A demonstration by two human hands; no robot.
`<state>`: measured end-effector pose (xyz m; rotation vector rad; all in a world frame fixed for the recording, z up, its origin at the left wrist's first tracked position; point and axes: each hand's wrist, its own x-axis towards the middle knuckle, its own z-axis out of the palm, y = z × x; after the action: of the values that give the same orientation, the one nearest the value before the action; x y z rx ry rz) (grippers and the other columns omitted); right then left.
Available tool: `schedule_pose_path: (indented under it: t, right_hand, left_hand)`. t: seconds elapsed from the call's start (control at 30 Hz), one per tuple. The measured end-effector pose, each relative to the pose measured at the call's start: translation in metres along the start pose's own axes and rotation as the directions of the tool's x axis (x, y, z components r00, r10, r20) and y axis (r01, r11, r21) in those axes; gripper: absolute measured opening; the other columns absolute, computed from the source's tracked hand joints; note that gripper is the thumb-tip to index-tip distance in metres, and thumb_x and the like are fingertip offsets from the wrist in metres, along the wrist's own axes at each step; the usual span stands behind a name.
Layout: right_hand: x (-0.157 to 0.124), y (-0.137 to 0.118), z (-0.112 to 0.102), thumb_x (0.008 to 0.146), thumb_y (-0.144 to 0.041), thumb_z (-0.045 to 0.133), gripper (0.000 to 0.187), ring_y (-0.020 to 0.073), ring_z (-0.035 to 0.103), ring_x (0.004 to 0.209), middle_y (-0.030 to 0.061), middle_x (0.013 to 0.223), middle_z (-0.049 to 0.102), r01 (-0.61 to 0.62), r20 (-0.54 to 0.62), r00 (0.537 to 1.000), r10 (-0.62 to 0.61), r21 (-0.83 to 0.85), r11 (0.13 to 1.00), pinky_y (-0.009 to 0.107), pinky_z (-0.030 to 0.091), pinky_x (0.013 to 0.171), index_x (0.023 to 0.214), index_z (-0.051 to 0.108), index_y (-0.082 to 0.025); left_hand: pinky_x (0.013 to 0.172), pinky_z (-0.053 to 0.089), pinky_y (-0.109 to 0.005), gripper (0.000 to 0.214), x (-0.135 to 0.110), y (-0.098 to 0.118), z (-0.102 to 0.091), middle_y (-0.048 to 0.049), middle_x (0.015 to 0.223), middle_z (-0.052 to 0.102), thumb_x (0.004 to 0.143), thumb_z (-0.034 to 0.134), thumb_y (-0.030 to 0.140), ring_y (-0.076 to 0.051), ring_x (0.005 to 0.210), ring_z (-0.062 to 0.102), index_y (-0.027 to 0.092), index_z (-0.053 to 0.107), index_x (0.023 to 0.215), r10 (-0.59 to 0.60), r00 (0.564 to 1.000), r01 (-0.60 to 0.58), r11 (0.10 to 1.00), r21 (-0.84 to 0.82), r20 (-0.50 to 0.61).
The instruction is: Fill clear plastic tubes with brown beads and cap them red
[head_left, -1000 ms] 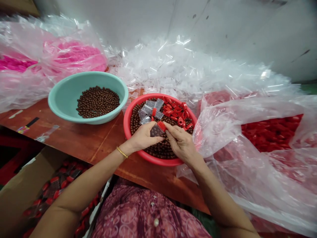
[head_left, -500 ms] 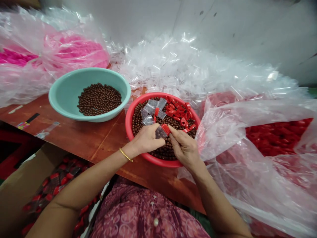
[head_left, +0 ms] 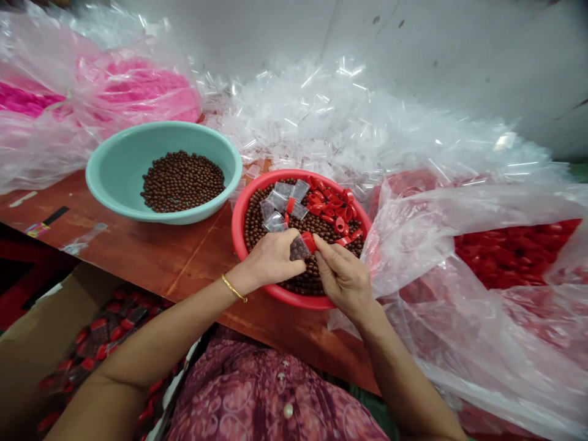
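Clear pkt (head_left: 299, 248) in L hand (head_left: 272, 257); red-capped

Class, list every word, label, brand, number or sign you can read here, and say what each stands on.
No text can be read.
Small colourful sticker on the tabletop: any print is too small and blurred.
Clear case, red basin, teal basin: no lettering visible.

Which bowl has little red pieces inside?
The red bowl, the one with the left hand and right hand over it. Red pieces lie on its brown balls; the turquoise bowl shows only brown balls.
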<state>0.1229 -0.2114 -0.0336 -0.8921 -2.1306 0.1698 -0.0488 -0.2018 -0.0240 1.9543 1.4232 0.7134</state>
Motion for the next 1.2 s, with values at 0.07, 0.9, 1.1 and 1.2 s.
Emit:
schedule_pose_path:
  t: [0.07, 0.9, 1.1, 1.2]
  right_hand:
    - [-0.001, 0.000, 0.001, 0.088, -0.014, 0.048, 0.040, 0.0116, 0.058, 0.062, 0.0033, 0.073, 0.061, -0.004, 0.011, 1.000, 0.004, 0.020, 1.000, 0.022, 0.050, 0.059, 0.127, 0.056, -0.020]
    - [-0.006, -0.009, 0.011, 0.090, -0.030, 0.048, 0.032, 0.0085, 0.050, 0.040, -0.0011, 0.062, 0.059, -0.443, -0.033, 0.864, 0.503, 0.426, 0.789, 0.023, 0.045, 0.039, 0.117, 0.064, -0.024]
    - [-0.005, -0.010, 0.010, 0.090, -0.027, 0.048, 0.031, 0.0101, 0.055, 0.048, 0.0012, 0.070, 0.065, -0.379, -0.003, 0.918, 0.396, 0.290, 0.879, 0.024, 0.048, 0.046, 0.115, 0.065, -0.023]
    - [-0.004, -0.009, 0.009, 0.089, -0.021, 0.048, 0.033, 0.0124, 0.059, 0.058, 0.0028, 0.071, 0.065, -0.233, -0.053, 0.969, 0.242, 0.138, 0.963, 0.025, 0.051, 0.056, 0.118, 0.064, -0.022]
  left_hand:
    - [0.050, 0.027, -0.024, 0.011, 0.000, -0.001, 0.000, 0.0037, 0.057, 0.047, 0.061, 0.052, 0.021, -0.010, 0.050, 0.038, 0.019, 0.043, 0.067, 0.019, 1.000, -0.019, 1.000, -0.011, 0.002]
    - [0.049, 0.030, -0.022, 0.009, 0.000, 0.002, -0.001, 0.0050, 0.055, 0.048, 0.060, 0.054, 0.021, -0.009, 0.050, 0.040, 0.018, 0.048, 0.066, 0.009, 1.000, -0.011, 0.981, -0.194, -0.012]
    - [0.050, 0.029, -0.023, 0.010, 0.000, 0.001, 0.000, 0.0032, 0.056, 0.050, 0.061, 0.054, 0.023, -0.010, 0.051, 0.041, 0.018, 0.048, 0.066, -0.012, 1.000, 0.009, 0.993, -0.116, -0.020]
    - [0.049, 0.028, -0.024, 0.010, 0.000, 0.002, 0.001, 0.0031, 0.055, 0.048, 0.061, 0.055, 0.023, -0.010, 0.049, 0.039, 0.019, 0.047, 0.064, -0.023, 1.000, 0.022, 0.997, -0.079, -0.008]
